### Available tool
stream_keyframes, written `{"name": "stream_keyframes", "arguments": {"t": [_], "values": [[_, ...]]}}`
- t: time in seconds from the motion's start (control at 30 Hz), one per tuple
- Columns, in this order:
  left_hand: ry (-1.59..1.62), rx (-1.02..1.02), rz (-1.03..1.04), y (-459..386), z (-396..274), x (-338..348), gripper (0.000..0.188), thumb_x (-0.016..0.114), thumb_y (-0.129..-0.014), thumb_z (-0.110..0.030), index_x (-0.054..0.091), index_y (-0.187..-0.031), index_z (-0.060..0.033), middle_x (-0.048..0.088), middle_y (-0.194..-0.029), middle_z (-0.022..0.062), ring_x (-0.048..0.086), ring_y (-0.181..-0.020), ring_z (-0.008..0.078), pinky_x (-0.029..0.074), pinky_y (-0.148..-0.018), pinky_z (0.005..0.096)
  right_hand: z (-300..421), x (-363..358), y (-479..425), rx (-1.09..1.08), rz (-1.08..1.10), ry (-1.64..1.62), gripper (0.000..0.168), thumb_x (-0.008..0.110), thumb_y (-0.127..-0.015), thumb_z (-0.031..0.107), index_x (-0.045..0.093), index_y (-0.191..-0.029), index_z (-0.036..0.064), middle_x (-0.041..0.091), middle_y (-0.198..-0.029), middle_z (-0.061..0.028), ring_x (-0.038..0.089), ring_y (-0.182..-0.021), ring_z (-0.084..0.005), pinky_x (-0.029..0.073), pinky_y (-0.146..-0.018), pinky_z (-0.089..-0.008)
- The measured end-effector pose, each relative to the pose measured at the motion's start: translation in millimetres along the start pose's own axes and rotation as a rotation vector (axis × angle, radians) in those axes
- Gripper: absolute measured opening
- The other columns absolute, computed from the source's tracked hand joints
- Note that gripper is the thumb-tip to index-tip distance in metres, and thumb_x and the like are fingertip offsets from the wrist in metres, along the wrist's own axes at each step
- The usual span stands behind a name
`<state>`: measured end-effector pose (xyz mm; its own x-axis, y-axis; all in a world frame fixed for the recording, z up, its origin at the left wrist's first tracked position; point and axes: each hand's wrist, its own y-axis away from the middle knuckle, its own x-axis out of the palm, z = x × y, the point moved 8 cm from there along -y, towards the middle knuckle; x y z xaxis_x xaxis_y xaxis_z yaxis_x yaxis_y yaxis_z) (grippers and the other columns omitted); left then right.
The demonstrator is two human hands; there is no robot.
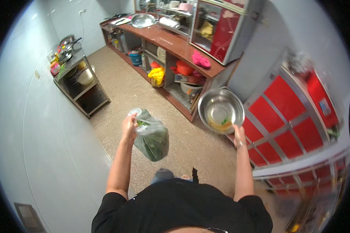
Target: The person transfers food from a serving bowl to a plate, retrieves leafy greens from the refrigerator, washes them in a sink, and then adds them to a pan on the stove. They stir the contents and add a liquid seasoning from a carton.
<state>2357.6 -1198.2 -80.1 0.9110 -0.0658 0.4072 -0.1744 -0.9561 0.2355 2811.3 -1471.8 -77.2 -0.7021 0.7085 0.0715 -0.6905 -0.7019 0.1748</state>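
My left hand (130,127) is closed on the gathered top of a translucent plastic bag (153,139), which hangs below it with green leafy vegetables inside. My right hand (238,134) grips the near rim of a metal basin (218,106) and holds it out over the floor, to the right of the bag. Inside the basin lies a small piece of green leaf near the bottom edge, with a yellowish-brown patch around it. Behind the basin's far rim shows the edge of another metal vessel; whether it is nested or separate, I cannot tell.
A red-brown counter (169,42) with open shelves runs across the back, bearing a sink (143,20), a pink cloth (201,59) and a red-doored cabinet (226,32). At left stands a metal rack (84,93) with cookware. Red-panelled cupboards (285,116) flank the right side.
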Motion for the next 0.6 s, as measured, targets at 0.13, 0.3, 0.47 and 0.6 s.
{"name": "stream_keyframes", "arguments": {"t": [0.13, 0.3, 0.47, 0.6], "values": [[0.078, 0.025, -0.123, -82, -75, 14, 0.023, 0.041, -0.088, -0.006, 0.053, -0.107, 0.0024, 0.04, -0.066, -0.0032, 0.032, -0.05, 0.0048, 0.027, -0.042, 0.0183, 39, 138, -189, -0.001, 0.097, 0.004, 0.036, 0.051, -0.09, 0.025, 0.051, -0.112, -0.003, 0.059, -0.106, -0.0146, 0.061, -0.092, -0.0254, 0.055, -0.07, -0.0409], [0.089, 0.046, -0.054, -202, -147, 18, 0.028, 0.04, -0.086, -0.003, 0.053, -0.11, 0.0028, 0.04, -0.064, -0.0036, 0.031, -0.048, 0.0048, 0.027, -0.042, 0.0188, 33, 269, -369, 0.065, 0.127, -0.216, 0.031, 0.051, -0.088, 0.018, 0.054, -0.107, -0.006, 0.06, -0.103, -0.0156, 0.061, -0.092, -0.0267, 0.057, -0.075, -0.0414], [0.04, 0.054, 0.078, -351, -215, 54, 0.026, 0.041, -0.086, -0.003, 0.057, -0.106, 0.0024, 0.045, -0.071, -0.0024, 0.032, -0.051, 0.004, 0.027, -0.045, 0.0193, 18, 330, -484, 0.191, -0.026, -0.222, 0.036, 0.048, -0.088, 0.012, 0.044, -0.118, -0.007, 0.051, -0.115, -0.0181, 0.057, -0.099, -0.0303, 0.057, -0.079, -0.0426], [0.008, 0.117, 0.211, -476, -283, 112, 0.028, 0.043, -0.084, -0.002, 0.058, -0.108, 0.0026, 0.052, -0.079, 0.0012, 0.036, -0.053, 0.0048, 0.03, -0.046, 0.0188, 3, 348, -556, 0.187, -0.065, -0.255, 0.037, 0.048, -0.089, 0.014, 0.042, -0.12, -0.006, 0.05, -0.116, -0.0178, 0.057, -0.1, -0.0302, 0.056, -0.08, -0.0434]]}}
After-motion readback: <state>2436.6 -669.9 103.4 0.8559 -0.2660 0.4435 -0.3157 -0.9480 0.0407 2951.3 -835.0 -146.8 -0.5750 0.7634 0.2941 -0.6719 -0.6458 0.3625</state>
